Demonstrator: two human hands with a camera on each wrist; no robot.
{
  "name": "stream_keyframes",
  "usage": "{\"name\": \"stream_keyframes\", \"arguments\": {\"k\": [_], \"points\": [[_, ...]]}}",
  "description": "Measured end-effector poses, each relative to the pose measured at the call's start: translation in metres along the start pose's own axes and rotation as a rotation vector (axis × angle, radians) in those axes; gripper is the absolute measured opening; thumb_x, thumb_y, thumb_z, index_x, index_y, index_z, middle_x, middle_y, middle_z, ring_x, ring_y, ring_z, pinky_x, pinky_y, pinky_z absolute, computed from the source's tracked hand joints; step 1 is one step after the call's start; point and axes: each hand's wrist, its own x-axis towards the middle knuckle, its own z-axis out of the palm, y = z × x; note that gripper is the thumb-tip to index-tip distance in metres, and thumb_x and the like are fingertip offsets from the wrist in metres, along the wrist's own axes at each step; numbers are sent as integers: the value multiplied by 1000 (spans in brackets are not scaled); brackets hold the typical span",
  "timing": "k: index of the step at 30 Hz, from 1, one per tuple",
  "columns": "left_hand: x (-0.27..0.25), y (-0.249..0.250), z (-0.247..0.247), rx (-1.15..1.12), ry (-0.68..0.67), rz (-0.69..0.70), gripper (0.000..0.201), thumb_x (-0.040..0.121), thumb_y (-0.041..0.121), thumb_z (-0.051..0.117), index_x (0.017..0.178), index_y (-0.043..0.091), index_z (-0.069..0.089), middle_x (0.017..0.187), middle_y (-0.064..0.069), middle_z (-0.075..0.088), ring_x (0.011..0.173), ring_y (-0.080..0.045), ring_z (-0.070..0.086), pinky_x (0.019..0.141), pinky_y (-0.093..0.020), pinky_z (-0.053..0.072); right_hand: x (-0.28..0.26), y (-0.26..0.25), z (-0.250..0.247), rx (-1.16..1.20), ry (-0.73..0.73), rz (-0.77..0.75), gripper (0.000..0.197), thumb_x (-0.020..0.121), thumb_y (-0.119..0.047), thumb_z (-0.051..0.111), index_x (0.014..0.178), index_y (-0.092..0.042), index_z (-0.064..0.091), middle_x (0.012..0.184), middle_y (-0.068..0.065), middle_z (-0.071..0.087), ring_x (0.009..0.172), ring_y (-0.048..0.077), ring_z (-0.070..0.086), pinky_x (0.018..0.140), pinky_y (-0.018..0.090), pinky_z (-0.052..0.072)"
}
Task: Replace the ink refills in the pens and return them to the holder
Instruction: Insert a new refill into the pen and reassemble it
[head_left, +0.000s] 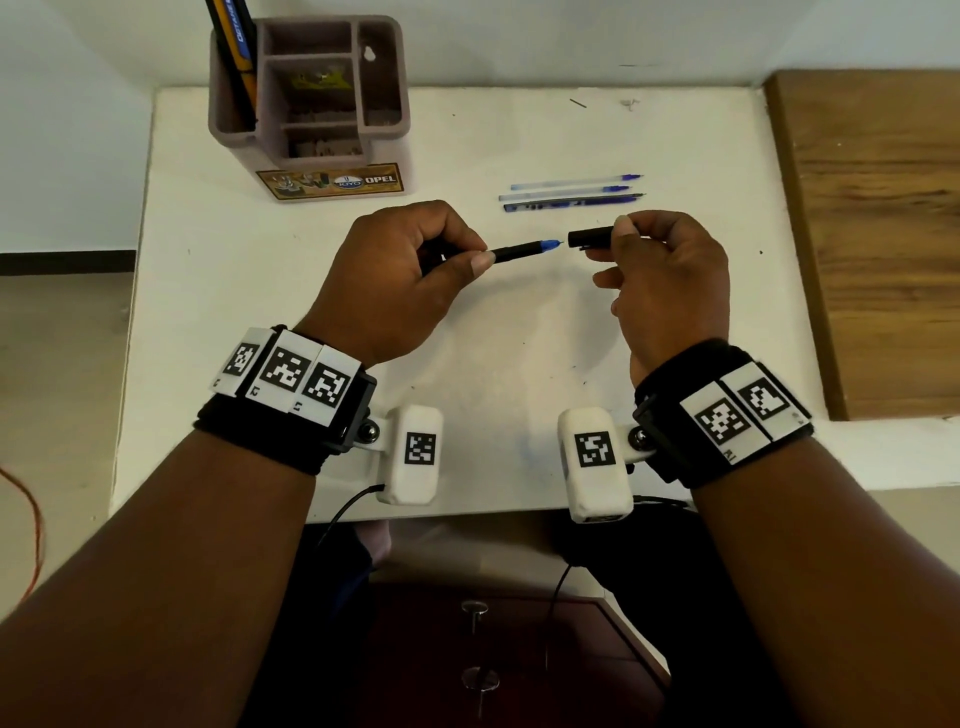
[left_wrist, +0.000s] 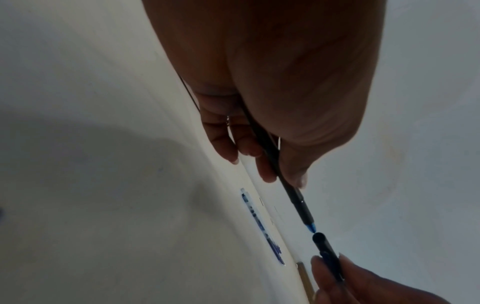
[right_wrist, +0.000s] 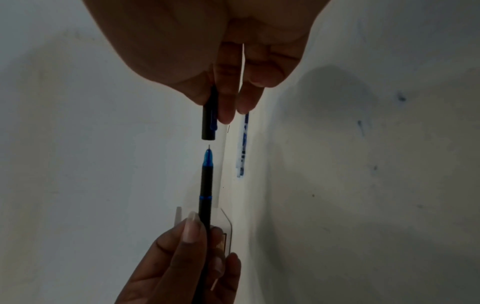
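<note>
Left hand (head_left: 400, 275) gripping a black pen (head_left: 519, 251) by its barrel, thumb and curled fingers closed round it, the blue tip pointing toward the right hand (head_left: 670, 280). Right hand pinching the black pen cap (head_left: 592, 237) between thumb and forefinger, the remaining fingers loosely bent; the cap's open end faces the tip, just short of it and in line with it, the two not touching. Both are held above the middle of the white desk (head_left: 519, 338). Three ink refills (head_left: 571, 193) lying side by side on the desk behind the hands, toward the far edge, nibs pointing right; two look pale, the nearest dark blue. Pen holder (head_left: 311, 104), mauve and divided into compartments, standing at the far left corner of the desk, with pens (head_left: 236, 57) upright in its left compartment. A brown wooden surface (head_left: 872, 234) adjoining the desk's right edge.
</note>
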Motion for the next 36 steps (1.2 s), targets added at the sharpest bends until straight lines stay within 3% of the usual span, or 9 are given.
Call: {"name": "stream_keyframes", "arguments": {"k": [3,9,14,17,21,26,29,31,36], "points": [[1,0,0,-12,-1,3,10,91,34,69,92,25,72,70,19,60,64,1,54,59,-6,33,0,-1,-1,20,-22,4,15,99,-20,57,107,-11,64,88,-2,78,68,3,67,54,14,46],[-1,0,4,-50,-38,15,10,90,33,70,91,23,72,73,18,63,65,-2,55,60,-9,37,-13,0,6,55,-234,66,7,95,-17,66,96,-11,69,93,11,77,73,13,71,53,12,47],[-1,1,7,-124,-52,-6,9,89,30,71,92,22,73,80,11,69,70,-6,58,64,-14,43,-15,-1,5,86,-232,41,10,94,-15,68,95,-6,72,92,15,77,73,15,73,53,12,48],[-3,5,11,-174,-51,-18,6,89,25,71,93,21,73,85,4,72,74,-12,61,66,-16,45,-17,1,6,71,-223,31,12,94,-17,68,98,-6,71,88,11,78,74,16,75,55,11,48],[-3,8,8,-222,-33,-41,3,90,21,72,92,21,73,84,6,71,72,-4,59,66,-12,45,-21,-2,11,91,-191,1,14,96,-17,66,101,-5,69,89,11,77,77,19,76,55,11,48],[-3,19,-3,-224,49,-14,4,88,27,75,90,24,74,75,15,66,62,-6,55,60,-13,42,-27,-15,20,159,-75,-98,11,91,-17,71,100,-11,68,89,11,77,79,21,76,60,16,50],[-1,20,-28,-232,145,-41,10,85,35,76,88,25,74,80,16,70,62,-12,59,61,-17,47,-34,-29,25,179,14,-179,6,90,-15,73,94,-17,68,81,4,77,81,23,76,74,26,56],[2,14,-44,-249,217,-77,13,85,37,76,88,24,74,80,15,71,62,-11,59,61,-18,48,-40,-39,31,162,45,-250,7,88,-15,75,93,-18,70,77,-1,77,81,21,76,81,27,58],[7,-9,-81,-291,422,-190,16,86,40,75,82,25,73,68,18,66,62,4,59,62,-10,42,-48,-77,70,124,77,-428,7,88,-16,75,95,-16,72,83,5,77,74,13,74,70,21,56]]}}
